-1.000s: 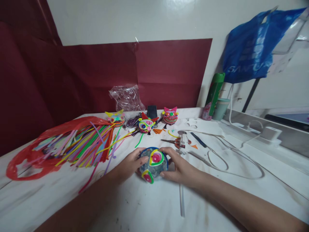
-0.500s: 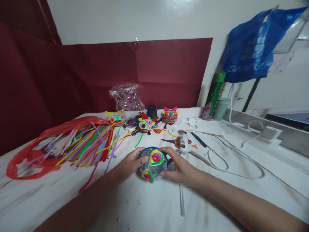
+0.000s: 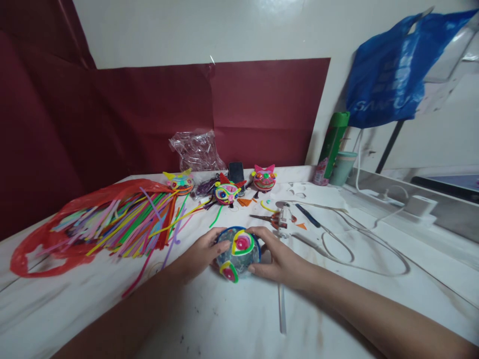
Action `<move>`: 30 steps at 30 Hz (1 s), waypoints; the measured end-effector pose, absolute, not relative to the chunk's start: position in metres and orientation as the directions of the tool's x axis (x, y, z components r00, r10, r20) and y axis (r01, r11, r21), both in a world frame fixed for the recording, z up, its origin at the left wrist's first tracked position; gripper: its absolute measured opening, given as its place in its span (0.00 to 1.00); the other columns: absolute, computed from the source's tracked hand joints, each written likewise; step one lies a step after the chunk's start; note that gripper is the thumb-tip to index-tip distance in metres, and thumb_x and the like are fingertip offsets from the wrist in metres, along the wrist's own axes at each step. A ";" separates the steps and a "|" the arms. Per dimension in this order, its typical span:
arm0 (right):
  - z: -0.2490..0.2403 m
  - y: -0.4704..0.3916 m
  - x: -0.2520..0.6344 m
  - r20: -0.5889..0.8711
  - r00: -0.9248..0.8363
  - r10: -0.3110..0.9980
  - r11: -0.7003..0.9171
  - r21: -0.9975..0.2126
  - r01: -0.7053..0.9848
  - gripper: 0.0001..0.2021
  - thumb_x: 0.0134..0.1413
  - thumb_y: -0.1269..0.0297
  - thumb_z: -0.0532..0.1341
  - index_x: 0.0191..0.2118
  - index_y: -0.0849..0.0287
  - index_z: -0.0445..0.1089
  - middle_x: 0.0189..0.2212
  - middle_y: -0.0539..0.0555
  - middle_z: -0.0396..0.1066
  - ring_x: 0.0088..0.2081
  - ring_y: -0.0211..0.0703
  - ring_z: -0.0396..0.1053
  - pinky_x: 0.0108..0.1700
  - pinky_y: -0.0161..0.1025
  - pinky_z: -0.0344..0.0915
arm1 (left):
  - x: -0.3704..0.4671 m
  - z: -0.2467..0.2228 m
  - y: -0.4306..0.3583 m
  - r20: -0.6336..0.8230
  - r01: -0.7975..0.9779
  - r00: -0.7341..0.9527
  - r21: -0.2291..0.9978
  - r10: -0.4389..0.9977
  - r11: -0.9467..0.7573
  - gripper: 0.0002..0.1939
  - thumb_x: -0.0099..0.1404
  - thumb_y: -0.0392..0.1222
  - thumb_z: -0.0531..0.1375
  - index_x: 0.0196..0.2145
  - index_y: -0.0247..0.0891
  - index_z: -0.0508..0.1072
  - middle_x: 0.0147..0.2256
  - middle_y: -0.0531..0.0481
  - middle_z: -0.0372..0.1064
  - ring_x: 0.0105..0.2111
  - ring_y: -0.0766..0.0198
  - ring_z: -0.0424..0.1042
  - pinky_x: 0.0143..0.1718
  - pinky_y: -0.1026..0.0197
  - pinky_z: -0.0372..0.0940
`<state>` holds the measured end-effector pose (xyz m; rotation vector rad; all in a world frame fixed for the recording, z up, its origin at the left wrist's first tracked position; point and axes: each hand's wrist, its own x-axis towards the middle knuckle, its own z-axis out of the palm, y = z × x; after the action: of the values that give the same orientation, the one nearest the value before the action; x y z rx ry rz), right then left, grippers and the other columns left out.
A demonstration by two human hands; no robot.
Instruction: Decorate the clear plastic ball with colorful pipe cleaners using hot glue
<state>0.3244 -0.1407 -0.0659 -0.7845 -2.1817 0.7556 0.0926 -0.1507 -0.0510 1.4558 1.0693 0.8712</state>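
Between my two hands sits a round grey craft head [image 3: 228, 249] with a blue rim and two eyes outlined in yellow and green with pink centres. My left hand [image 3: 204, 254] grips its left side, thumb over the front. On the opposite side my right hand [image 3: 279, 259] holds it, fingers at the top edge and thumb low on the front. Just beyond are a glue gun [image 3: 285, 219] and scissors [image 3: 264, 218]. A clear glue stick [image 3: 282, 309] lies on the table near my right wrist.
Pipe cleaners [image 3: 127, 227] spread over a red plastic bag [image 3: 22, 264] at left. Several finished colourful heads, one with pink ears [image 3: 264, 178], stand at the back beside a phone [image 3: 236, 172]. A white cable [image 3: 396, 271] loops across the right, near a green spray can [image 3: 334, 144] and a cup [image 3: 343, 168].
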 end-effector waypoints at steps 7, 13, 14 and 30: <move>-0.067 -0.140 0.325 0.418 -0.578 0.700 0.659 -0.690 0.299 0.31 0.48 0.60 0.66 0.57 0.54 0.54 0.52 0.59 0.59 0.52 0.50 0.62 0.48 0.44 0.67 | 0.092 -0.052 -0.150 -0.023 0.150 0.331 0.988 0.943 -0.028 0.26 0.60 0.51 0.60 0.53 0.37 0.64 0.46 0.44 0.69 0.35 0.61 0.72 0.30 0.63 0.67; -0.068 -0.140 0.326 0.412 -0.576 0.705 0.655 -0.691 0.306 0.31 0.49 0.59 0.66 0.57 0.54 0.55 0.52 0.60 0.60 0.53 0.51 0.62 0.47 0.43 0.68 | 0.092 -0.051 -0.151 -0.021 0.159 0.324 0.987 0.946 -0.033 0.26 0.60 0.52 0.60 0.53 0.38 0.65 0.46 0.44 0.70 0.37 0.60 0.72 0.34 0.61 0.67; -0.068 -0.140 0.326 0.412 -0.576 0.707 0.654 -0.691 0.309 0.31 0.49 0.59 0.66 0.57 0.54 0.55 0.52 0.59 0.60 0.52 0.51 0.63 0.46 0.43 0.68 | 0.092 -0.051 -0.151 -0.015 0.162 0.320 0.986 0.947 -0.039 0.26 0.60 0.52 0.60 0.52 0.38 0.65 0.47 0.44 0.70 0.37 0.60 0.72 0.35 0.61 0.67; -0.069 -0.139 0.326 0.412 -0.582 0.702 0.657 -0.689 0.305 0.31 0.49 0.59 0.66 0.57 0.54 0.55 0.52 0.59 0.59 0.52 0.50 0.63 0.45 0.43 0.68 | 0.092 -0.051 -0.151 -0.020 0.159 0.314 0.987 0.949 -0.032 0.26 0.59 0.52 0.61 0.52 0.37 0.66 0.46 0.44 0.71 0.38 0.59 0.72 0.34 0.62 0.66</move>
<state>0.3258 -0.1393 -0.0687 -0.7759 -2.1851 0.7426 0.0919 -0.1508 -0.0513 1.4655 1.0785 0.8908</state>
